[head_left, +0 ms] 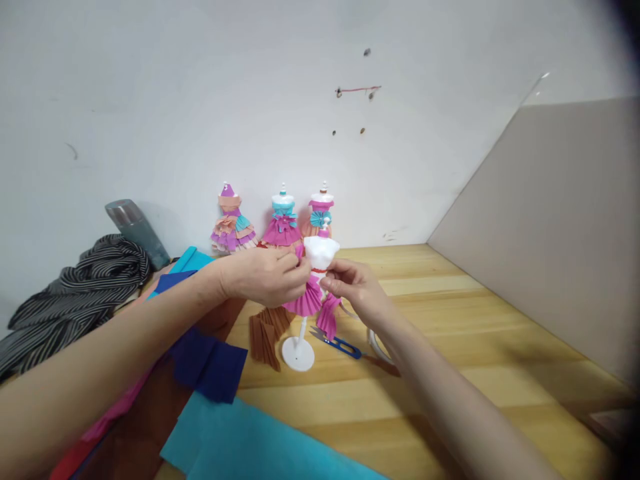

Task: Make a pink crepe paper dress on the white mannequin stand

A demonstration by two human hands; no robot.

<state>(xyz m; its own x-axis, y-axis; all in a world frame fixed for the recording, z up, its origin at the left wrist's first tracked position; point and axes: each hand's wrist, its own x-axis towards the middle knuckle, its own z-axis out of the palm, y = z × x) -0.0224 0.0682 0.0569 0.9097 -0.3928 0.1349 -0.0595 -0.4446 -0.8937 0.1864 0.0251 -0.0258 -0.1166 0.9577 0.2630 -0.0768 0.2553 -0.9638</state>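
A small white dress form (321, 252) stands on a round white base (298, 354), with a red band around its waist. Pink pleated crepe paper (306, 300) covers part of its lower body like a skirt. My left hand (273, 275) is closed at the left of the waist, its fingertips pinched at the pink paper; exactly what lies between them is partly hidden. From the right, my right hand (357, 285) has thumb and fingers closed at the form's waist, steadying it. Another pink pleated strip (328, 318) hangs below the right thumb.
Blue thread snips (345, 347) and a roll of tape (379, 345) lie right of the base. Brown pleated paper (267, 337) is left of it. Three dressed forms (283, 223) stand by the wall. Turquoise sheets (250, 440), striped cloth (80, 287) and a flask (137, 230) occupy the left.
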